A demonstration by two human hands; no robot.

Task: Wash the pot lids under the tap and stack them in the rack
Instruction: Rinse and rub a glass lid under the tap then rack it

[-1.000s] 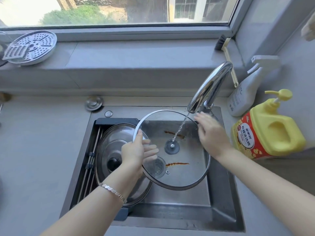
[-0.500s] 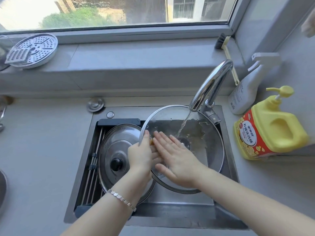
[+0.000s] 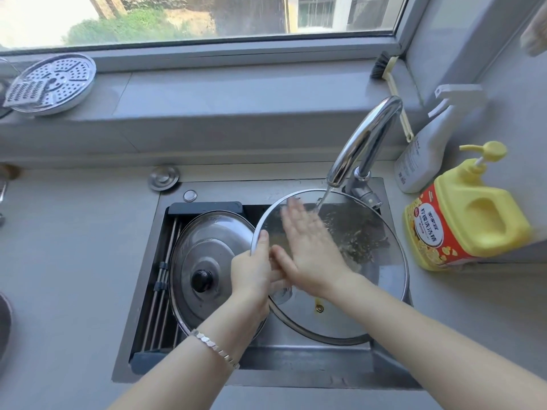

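Over the sink, the left grip is clamped on the rim of a glass lid, tilted under the running tap. The right grip lies flat on the glass, fingers straight. A second lid rests on the rack in the sink's left part.
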